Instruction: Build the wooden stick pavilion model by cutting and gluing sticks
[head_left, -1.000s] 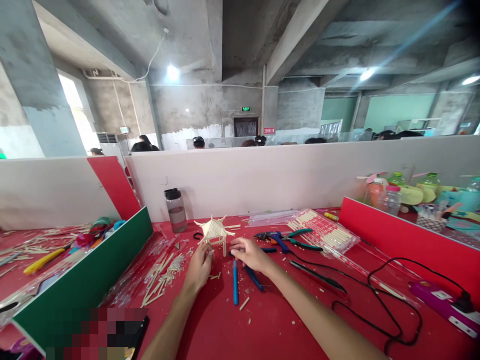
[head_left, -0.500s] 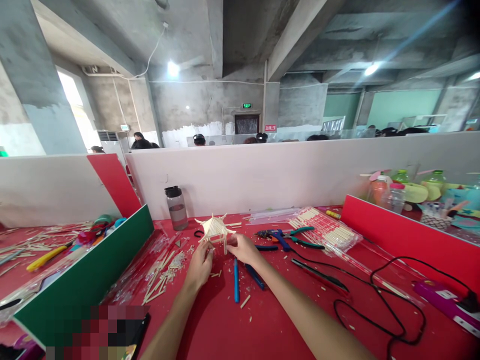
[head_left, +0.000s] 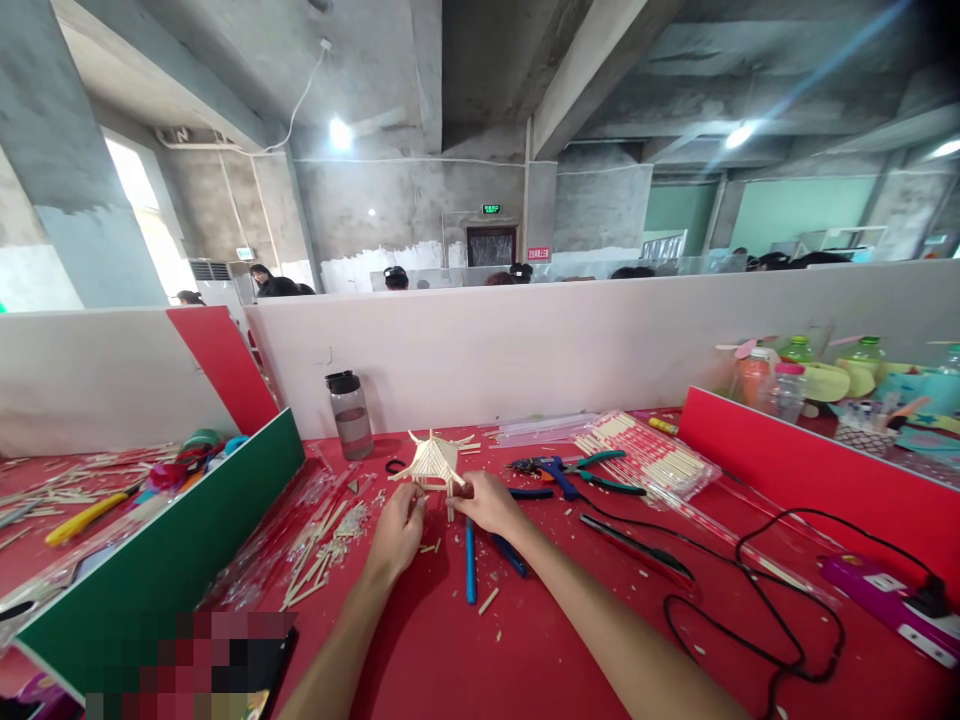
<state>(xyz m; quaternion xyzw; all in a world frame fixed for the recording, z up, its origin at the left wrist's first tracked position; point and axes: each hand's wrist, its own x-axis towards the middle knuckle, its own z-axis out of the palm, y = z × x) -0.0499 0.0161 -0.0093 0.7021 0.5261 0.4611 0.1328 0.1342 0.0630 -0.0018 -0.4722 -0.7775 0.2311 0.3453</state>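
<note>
A small pavilion model [head_left: 435, 460] of pale wooden sticks, with a pointed roof and thin legs, is between my hands over the red table. My left hand [head_left: 399, 522] pinches its lower left side. On the right, my right hand [head_left: 489, 503] grips a lower corner below the roof edge. Just in front of the model lie a blue-handled tool [head_left: 471, 562] and blue plier handles [head_left: 510, 555], partly under my right arm. Loose sticks and scraps [head_left: 330, 545] are scattered left of my left hand.
A dark-lidded bottle [head_left: 349, 415] stands behind. At right lie a blue glue gun [head_left: 562, 478], green-handled pliers [head_left: 611, 480], packed sticks [head_left: 645, 450], a black cable [head_left: 739, 540] and a purple power strip [head_left: 885, 600]. A green divider [head_left: 165, 560] stands left.
The model has turned and tipped in my hands, so more of its roof faces me. Both hands keep nearly the same place and grip. The whole view has shifted slightly.
</note>
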